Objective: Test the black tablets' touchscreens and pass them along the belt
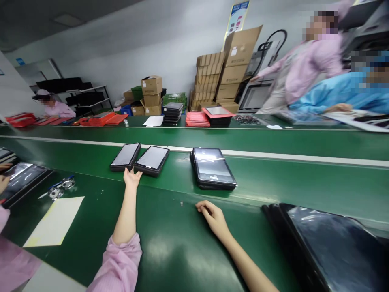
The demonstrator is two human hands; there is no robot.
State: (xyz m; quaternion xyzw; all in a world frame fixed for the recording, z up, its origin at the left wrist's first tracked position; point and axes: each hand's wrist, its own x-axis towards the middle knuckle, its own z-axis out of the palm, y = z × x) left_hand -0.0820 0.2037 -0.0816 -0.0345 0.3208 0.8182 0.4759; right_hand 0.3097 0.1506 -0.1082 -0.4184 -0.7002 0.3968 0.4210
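My left hand reaches out with its fingers apart, at the near edges of two small stacks of tablets. One is the left tablet stack, the other the middle tablet stack, both with pale screens facing up. The fingertips seem to touch their lower corners; a firm grip does not show. Over the near work surface, my right hand has loosely curled fingers and nothing visible in them. Just beyond it lies another tablet stack with a glossy dark screen.
At right, large dark screen panels are stacked. To the left lie a paper sheet, round metal pieces and a co-worker's hand by dark screens. Red trays and black stacks line the far bench; two people work at the far right.
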